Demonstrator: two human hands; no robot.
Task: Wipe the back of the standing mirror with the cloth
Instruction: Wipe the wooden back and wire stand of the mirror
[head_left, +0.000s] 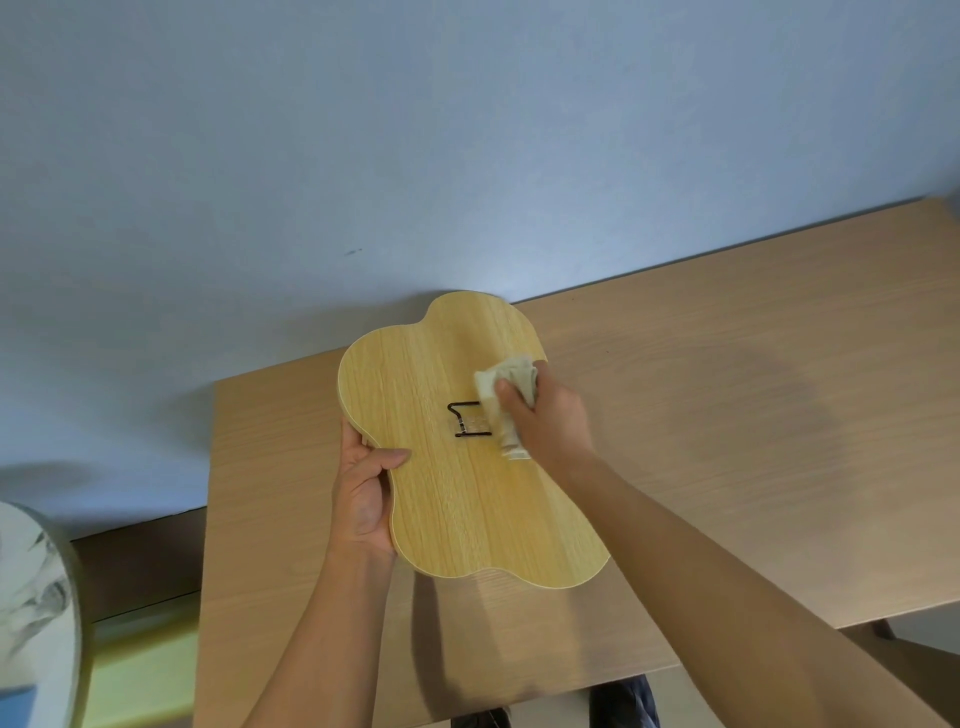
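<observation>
Seen from above, a cloud-shaped standing mirror with a pale yellow wood-grain back (467, 478) is held over a light brown wooden table (727, 415), its back turned up toward the camera and its reflective face hidden from view. The left hand (363, 499) clasps the mirror's left edge at a narrow waist in its outline, thumb laid across the wood-grain surface and fingers curled underneath. The right hand (545, 415) is closed around a crumpled off-white cloth (506, 395), pressing it against the upper right part of the back panel. Part of the cloth bunches above the knuckles, and a loose end trails down below the palm. Just left of the cloth, touching its edge, a thin black wire stand bracket (470, 421) lies folded flat near the middle of the panel. Both bare forearms reach in from the bottom of the frame. Behind the table rises a plain blue-grey wall (415, 156). At the lower left sits a round white marbled surface (36, 613), only partly in view. Dark shoes (623, 701) show below the near table edge.
</observation>
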